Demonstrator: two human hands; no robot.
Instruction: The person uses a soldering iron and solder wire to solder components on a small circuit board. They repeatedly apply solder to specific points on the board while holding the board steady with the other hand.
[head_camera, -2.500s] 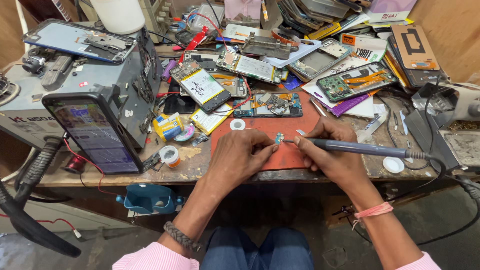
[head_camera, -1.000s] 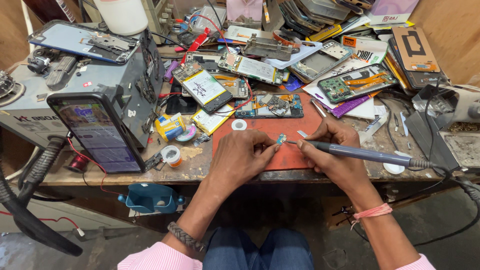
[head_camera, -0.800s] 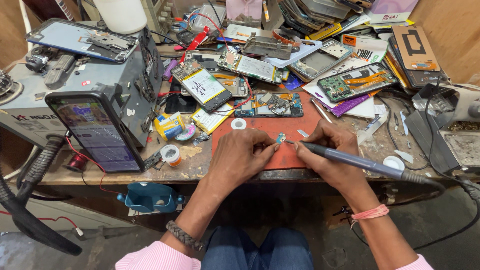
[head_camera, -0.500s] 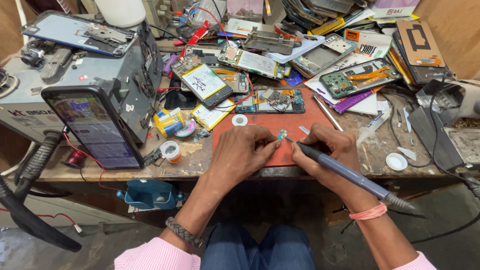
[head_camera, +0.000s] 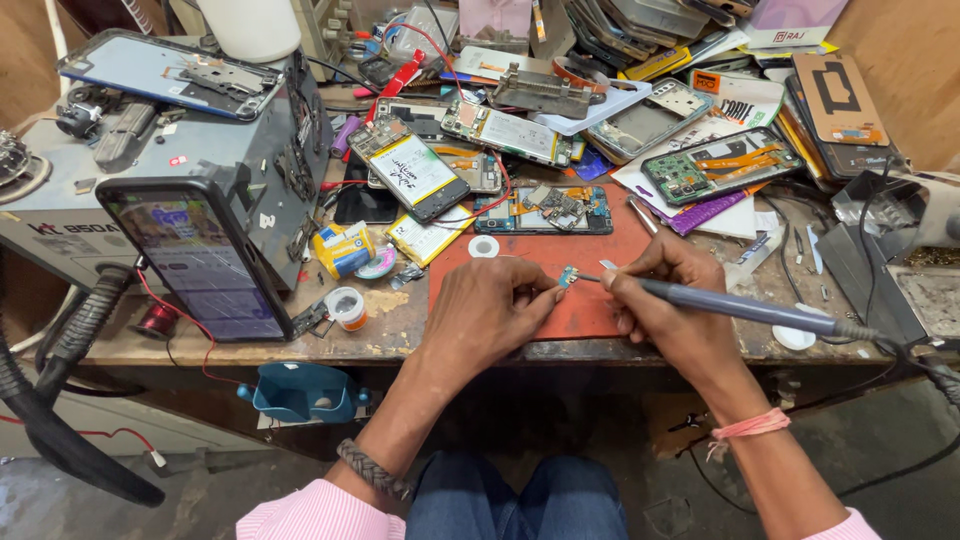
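Note:
My left hand (head_camera: 492, 312) rests on the red work mat (head_camera: 590, 240) and pinches a tiny blue circuit part (head_camera: 568, 277) at its fingertips. In my right hand (head_camera: 668, 310) I grip a blue-grey soldering iron (head_camera: 745, 307), its thin tip touching that small part. The iron's cord runs off to the right. An opened phone board (head_camera: 545, 211) lies at the far edge of the mat, beyond both hands.
A grey machine (head_camera: 190, 170) with a lit phone (head_camera: 195, 255) leaning on it stands at left. Opened phones, batteries (head_camera: 412, 172) and boards crowd the back of the bench. Tape rolls (head_camera: 347, 305), a white ring (head_camera: 484, 246) and a blue tray (head_camera: 302, 390) sit near the front edge.
The soldering iron's handle swung down toward me and back up to the right; its tip stayed at the small part. My left hand kept its pinch in place.

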